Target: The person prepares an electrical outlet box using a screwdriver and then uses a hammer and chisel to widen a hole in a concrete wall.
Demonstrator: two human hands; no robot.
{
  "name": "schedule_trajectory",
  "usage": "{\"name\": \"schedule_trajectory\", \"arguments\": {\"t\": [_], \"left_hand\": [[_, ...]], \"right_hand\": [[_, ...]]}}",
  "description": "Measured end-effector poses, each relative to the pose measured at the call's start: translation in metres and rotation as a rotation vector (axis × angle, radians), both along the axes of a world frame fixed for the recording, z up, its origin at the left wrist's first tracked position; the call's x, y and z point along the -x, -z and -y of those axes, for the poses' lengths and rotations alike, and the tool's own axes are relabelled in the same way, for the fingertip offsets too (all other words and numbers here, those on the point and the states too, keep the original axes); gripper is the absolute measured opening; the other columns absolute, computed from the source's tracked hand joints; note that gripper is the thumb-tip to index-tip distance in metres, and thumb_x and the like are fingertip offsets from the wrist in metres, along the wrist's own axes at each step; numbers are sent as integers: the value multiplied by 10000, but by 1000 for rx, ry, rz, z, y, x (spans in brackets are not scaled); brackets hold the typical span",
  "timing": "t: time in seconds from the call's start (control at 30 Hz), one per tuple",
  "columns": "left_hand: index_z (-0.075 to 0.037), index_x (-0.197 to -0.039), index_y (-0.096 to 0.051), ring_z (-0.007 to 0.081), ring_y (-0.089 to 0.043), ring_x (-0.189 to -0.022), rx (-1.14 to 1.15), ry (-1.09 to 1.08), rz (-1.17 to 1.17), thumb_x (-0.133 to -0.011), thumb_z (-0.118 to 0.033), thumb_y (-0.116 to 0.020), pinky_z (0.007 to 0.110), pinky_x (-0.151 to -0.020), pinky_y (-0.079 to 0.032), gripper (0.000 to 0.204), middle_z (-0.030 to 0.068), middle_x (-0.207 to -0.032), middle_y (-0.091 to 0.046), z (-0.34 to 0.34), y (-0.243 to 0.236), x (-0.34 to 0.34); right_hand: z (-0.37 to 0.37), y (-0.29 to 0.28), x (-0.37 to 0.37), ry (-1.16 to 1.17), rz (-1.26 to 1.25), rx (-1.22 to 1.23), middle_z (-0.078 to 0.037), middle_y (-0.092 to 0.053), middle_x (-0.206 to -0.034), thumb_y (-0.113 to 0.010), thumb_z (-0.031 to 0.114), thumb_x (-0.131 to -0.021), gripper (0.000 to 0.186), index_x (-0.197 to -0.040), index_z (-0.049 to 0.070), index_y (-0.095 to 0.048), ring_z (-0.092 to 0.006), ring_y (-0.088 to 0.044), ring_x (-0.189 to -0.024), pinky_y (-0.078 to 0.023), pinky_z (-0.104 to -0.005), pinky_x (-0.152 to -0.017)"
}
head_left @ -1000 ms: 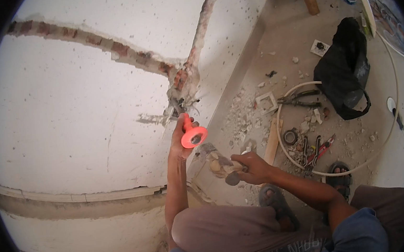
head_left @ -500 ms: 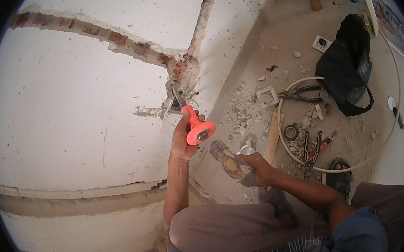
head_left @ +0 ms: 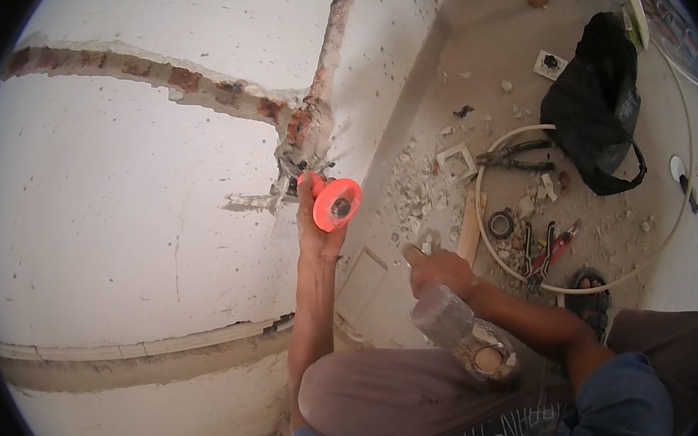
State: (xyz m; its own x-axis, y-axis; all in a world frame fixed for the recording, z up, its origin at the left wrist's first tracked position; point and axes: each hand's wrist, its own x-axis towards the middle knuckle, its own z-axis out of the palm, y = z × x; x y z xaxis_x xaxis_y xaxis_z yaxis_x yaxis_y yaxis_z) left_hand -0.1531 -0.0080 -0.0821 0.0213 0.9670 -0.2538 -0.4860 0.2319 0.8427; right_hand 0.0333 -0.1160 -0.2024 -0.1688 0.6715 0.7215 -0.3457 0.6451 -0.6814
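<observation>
Left fingers (head_left: 305,193) wrapped round red-guarded chisel (head_left: 350,191) | right fingers (head_left: 430,271) gripping hammer (head_left: 464,330) | black bag (head_left: 592,105), contents hidden

1. The left hand (head_left: 322,239) holds a chisel (head_left: 338,205) by its bright orange-red grip. The chisel points into a broken hole in the white wall (head_left: 112,172).
2. Long, rough grooves (head_left: 136,66) with red brick inside meet near that hole.
3. The right hand (head_left: 443,274) grips a big, dusty hammer (head_left: 449,317). Its heavy head is over the brown trouser leg (head_left: 365,399).
4. A black bag (head_left: 600,96) lies on the floor, near some pliers (head_left: 531,165).
5. A pale tube (head_left: 612,289) curves around a roll of tape (head_left: 501,225).
</observation>
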Motion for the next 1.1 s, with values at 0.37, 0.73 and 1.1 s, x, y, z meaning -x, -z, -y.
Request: {"name": "schedule_trajectory", "arguments": {"t": [0.37,0.73,1.1], "left_hand": [[-133,-956,-624,148,-641,-832,39,77,8,-968,-287,-614,336,-775,-546,154,-10,-874,-656,-16,-14,32],[-125,-903,-599,162,-620,-838,78,-19,182,-974,-282,-605,339,-803,-530,172,9,-872,-637,-19,-12,12],[-102,-923,-524,139,-546,-718,109,110,226,-1007,-268,-504,285,-684,-499,187,3,-766,-560,-6,-46,-65]], "right_hand": [[-27,-8,28,39,-111,-105,-190,-545,-626,-634,465,-891,524,-1019,-41,-601,-345,-594,-573,-458,-411,-569],[-13,-25,-53,50,155,511,-177,-587,-724,-531,422,-952,511,-1179,-36,-527,-269,-577,-631,-449,-397,-623],[-14,-12,-82,91,-7,729,-22,-473,-628,-458,581,-971,619,-1014,-25,-572,-106,-436,-599,-378,-302,-542]]}}
